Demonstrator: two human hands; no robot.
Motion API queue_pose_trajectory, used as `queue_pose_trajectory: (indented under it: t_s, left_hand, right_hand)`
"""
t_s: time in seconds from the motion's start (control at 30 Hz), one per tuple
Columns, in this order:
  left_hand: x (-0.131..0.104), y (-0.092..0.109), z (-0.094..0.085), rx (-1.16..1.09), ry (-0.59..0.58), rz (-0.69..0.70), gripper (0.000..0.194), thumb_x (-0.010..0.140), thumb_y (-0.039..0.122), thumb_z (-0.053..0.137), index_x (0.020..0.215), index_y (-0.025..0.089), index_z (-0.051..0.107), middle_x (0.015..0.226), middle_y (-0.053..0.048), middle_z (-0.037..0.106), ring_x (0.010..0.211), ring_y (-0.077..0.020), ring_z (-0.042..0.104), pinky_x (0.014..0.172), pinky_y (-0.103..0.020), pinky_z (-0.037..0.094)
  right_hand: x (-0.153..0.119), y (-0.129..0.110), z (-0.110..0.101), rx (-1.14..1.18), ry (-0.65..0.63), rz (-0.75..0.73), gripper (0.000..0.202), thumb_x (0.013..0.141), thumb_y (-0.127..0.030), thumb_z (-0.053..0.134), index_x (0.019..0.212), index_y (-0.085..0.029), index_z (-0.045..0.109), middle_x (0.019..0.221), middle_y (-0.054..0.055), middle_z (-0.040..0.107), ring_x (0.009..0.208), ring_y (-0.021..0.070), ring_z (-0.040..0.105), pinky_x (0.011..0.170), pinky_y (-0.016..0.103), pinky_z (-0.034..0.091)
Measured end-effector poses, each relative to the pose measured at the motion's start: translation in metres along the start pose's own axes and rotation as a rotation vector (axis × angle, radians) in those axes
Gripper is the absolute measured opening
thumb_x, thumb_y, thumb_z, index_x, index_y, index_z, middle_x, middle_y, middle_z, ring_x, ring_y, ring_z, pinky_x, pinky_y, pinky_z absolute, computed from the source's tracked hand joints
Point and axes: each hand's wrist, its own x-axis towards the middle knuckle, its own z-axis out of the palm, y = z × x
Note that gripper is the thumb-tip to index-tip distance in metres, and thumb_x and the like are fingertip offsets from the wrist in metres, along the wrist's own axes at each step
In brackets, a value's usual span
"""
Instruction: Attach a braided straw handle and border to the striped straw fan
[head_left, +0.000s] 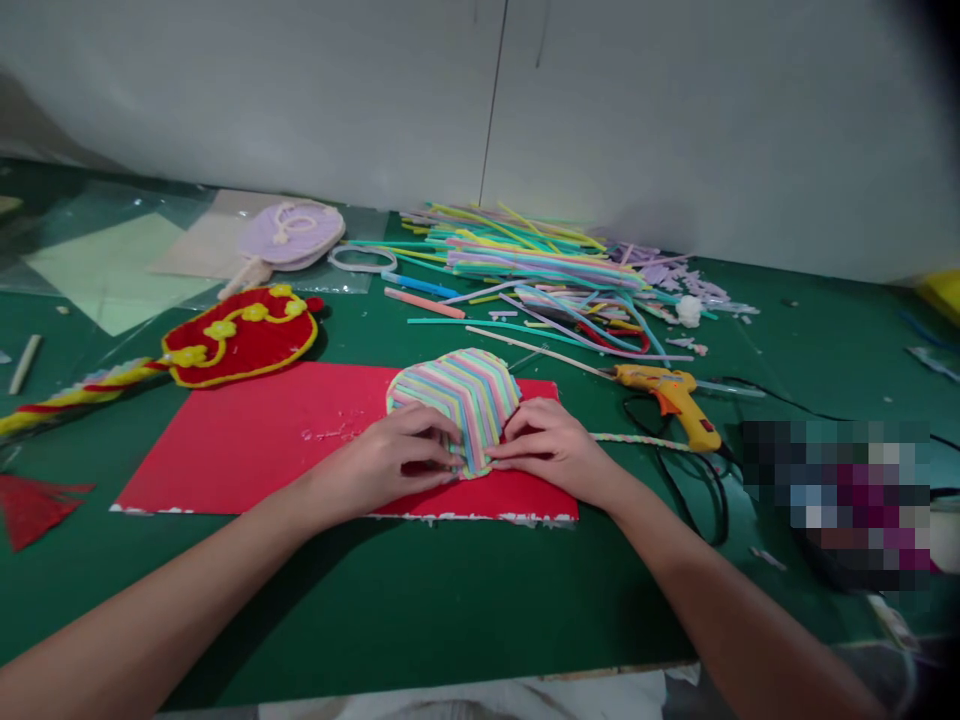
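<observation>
A fan-shaped panel of pastel striped strips (461, 385), pink, yellow, green and blue, lies on a red sheet (262, 430). My left hand (409, 450) is closed at the panel's lower left edge, its fingers curled onto the strips. On the opposite side, my right hand (551, 450) pinches the lower right edge near the narrow bottom end. Both hands rest low over the red sheet. Some fingertips are hidden behind the knuckles. Just right of my right hand lies a thin braided cord (641, 440).
A yellow glue gun (667, 390) with a black cable lies at the right. Behind are piled pastel pipe cleaners (532, 260). At left lie a red fan with yellow flowers (240, 340), a lilac fan (289, 235) and a red tassel (37, 505). A wall stands behind the green table (420, 610).
</observation>
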Motion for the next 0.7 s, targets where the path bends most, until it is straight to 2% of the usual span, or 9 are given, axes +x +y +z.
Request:
queue_pose_trajectory:
  t_s: [0.3, 0.47, 0.7]
  left_hand:
    - [0.0001, 0.0004, -0.0005, 0.018, 0.008, 0.010, 0.014, 0.084, 0.018, 0.058, 0.091, 0.019, 0.071, 0.097, -0.008, 0.063, 0.090, -0.0152, 0.058, 0.077, -0.026, 0.049]
    - [-0.0001, -0.0003, 0.0000, 0.026, 0.011, 0.011, 0.015, 0.084, 0.020, 0.059, 0.093, 0.020, 0.071, 0.098, -0.008, 0.063, 0.088, -0.0148, 0.057, 0.075, -0.026, 0.049]
    - [0.0005, 0.0016, -0.0005, 0.019, 0.010, 0.011, 0.013, 0.084, 0.018, 0.059, 0.089, 0.019, 0.071, 0.097, -0.008, 0.063, 0.090, -0.0151, 0.058, 0.077, -0.026, 0.049]
  right_hand:
    - [0.0013, -0.0028, -0.0045, -0.103, -0.120, -0.072, 0.036, 0.091, -0.012, 0.045, 0.106, -0.035, 0.068, 0.083, 0.002, 0.057, 0.086, 0.0155, 0.048, 0.082, 0.032, 0.038]
    - [0.0014, -0.0035, -0.0046, -0.139, -0.157, -0.055, 0.034, 0.091, -0.014, 0.046, 0.105, -0.036, 0.068, 0.084, 0.002, 0.056, 0.086, 0.0156, 0.047, 0.082, 0.032, 0.037]
    - [0.0012, -0.0049, -0.0049, -0.123, -0.142, -0.046, 0.038, 0.091, -0.011, 0.043, 0.106, -0.036, 0.068, 0.083, 0.003, 0.054, 0.086, 0.0156, 0.046, 0.081, 0.032, 0.037]
